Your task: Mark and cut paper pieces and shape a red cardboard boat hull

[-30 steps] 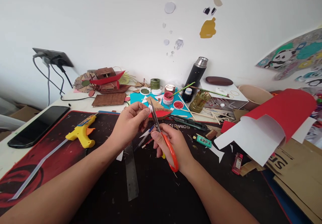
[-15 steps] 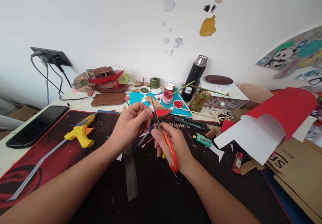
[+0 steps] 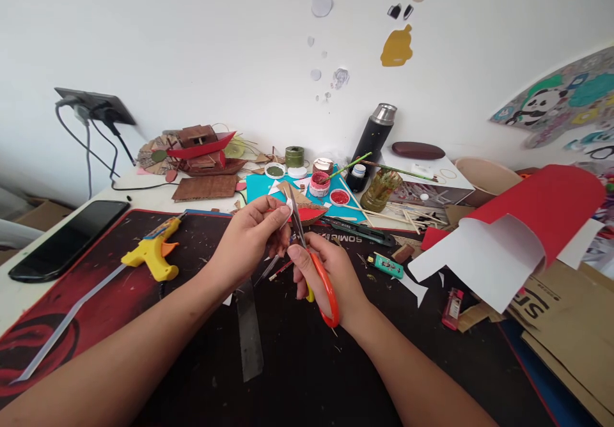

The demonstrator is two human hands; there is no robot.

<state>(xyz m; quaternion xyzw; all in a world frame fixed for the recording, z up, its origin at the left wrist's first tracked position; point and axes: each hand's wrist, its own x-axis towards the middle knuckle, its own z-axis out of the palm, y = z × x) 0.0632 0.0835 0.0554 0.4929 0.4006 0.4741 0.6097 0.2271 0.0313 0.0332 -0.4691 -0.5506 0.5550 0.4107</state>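
My right hand (image 3: 330, 270) grips a pair of scissors (image 3: 325, 289) with orange and yellow handles, its blades pointing up and away from me. Between the thumb and fingers of my left hand (image 3: 254, 229) is a small piece of white paper (image 3: 289, 204), right beside the blades. Most of that paper is hidden by my fingers. Behind the hands lies a red and brown cardboard boat piece (image 3: 311, 213). A clear ruler (image 3: 249, 337) rests on the dark mat below my left hand, and a pen (image 3: 267, 270) lies partly covered by it.
On the left are a yellow glue gun (image 3: 152, 251) and a black phone (image 3: 70, 238). Open paint pots (image 3: 320, 184), a jar of murky water (image 3: 378, 192) and a thermos (image 3: 374, 133) stand at the back. A utility knife (image 3: 362, 231), lighter (image 3: 387, 265) and rolled red paper (image 3: 542, 213) lie right.
My hands stay almost in place, with the scissors still at the white paper. The fingers of my left hand shift slightly, and the view moves a little.
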